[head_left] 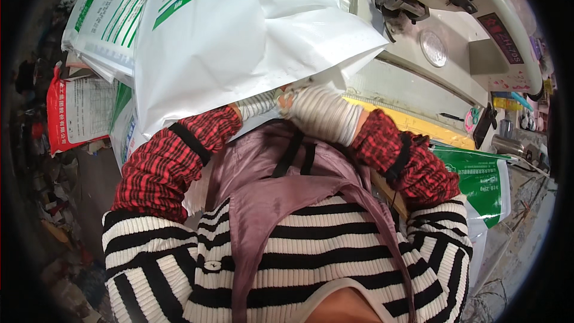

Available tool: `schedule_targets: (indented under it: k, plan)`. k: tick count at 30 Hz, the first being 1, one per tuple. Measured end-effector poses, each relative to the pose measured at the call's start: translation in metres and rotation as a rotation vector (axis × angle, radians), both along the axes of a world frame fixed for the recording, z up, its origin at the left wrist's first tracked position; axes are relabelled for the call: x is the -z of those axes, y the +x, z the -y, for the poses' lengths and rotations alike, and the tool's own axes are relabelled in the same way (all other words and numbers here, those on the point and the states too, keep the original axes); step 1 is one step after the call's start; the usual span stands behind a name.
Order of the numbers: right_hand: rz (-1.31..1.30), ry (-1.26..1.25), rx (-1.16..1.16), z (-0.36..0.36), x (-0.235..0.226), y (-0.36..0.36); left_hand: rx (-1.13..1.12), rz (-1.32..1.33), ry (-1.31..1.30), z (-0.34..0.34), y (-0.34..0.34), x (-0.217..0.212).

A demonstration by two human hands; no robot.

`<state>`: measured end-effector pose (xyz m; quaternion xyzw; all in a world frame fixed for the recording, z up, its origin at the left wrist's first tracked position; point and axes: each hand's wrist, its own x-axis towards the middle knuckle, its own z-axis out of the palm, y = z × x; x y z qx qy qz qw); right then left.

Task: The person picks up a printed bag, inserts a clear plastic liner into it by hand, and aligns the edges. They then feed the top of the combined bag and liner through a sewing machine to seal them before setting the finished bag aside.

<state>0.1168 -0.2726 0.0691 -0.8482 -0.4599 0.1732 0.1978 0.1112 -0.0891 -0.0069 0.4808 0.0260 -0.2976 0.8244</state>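
Observation:
A large white sack (257,54) with green and blue print spreads over the work in front of me, its lower edge creased. Both my hands wear pale striped knit gloves and meet close together at that edge. My left hand (258,105) reaches under the sack, so its fingers are mostly hidden. Curled at the sack's edge, my right hand (323,113) has its fingertips bent inward and seems to pinch the material there. Red and black checked sleeve covers wrap both forearms. A mauve apron (281,161) lies below my hands.
An industrial sewing machine (478,24) stands at the right, with a yellow ruler-like strip (412,122) along the table edge. Small scissors (471,118) lie beyond it. More printed sacks (107,18) pile up at the left, a red one (60,113) among them. A green-and-white sack (484,185) hangs at the right.

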Motion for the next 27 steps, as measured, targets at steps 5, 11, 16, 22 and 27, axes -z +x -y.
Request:
schedule_targets:
  k: [5, 11, 16, 22, 27]
  plan:
    - [0.198, 0.039, -0.022, 0.019, 0.004, 0.009, 0.280, 0.938, 1.202, -0.013, 0.007, 0.039]
    - [0.207, 0.109, -0.010, 0.017, -0.020, -0.014, 0.274, 1.058, 1.335, -0.006, 0.003, 0.016]
    - [0.265, -0.274, -0.006, 0.028, -0.024, 0.007, 0.205, 1.082, 1.342, 0.003, 0.005, 0.009]
    - [0.372, -0.001, -0.014, 0.038, -0.034, -0.009, 0.295, 0.626, 0.743, -0.010, 0.013, 0.023]
    - [0.372, -0.046, 0.022, 0.047, -0.042, -0.023, 0.274, 0.618, 0.718, -0.009, 0.016, 0.007]
